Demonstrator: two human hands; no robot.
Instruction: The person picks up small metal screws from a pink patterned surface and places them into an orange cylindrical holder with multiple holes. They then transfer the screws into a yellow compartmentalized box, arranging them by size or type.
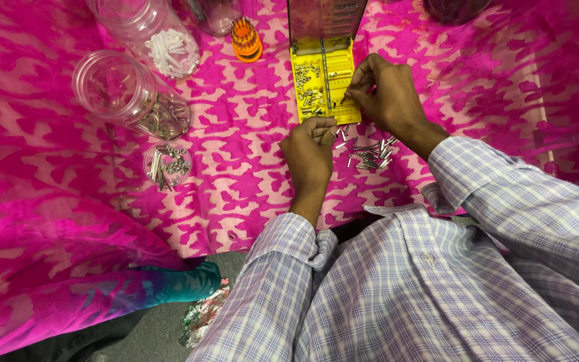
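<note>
Below, pink patterned cloth [236, 167] (creased), grey floor [162, 328]

yellow compartment case [323, 84] with smoky clear lid upright, top centre, crumpled foil wrapper [204, 315] at bottom edge

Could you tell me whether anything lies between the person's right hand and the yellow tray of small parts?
Nothing visible does. The right hand is already at the right edge of the yellow tray, fingertips pinched there. The loose metal pins lie nearer the person, beside the left hand.
</note>
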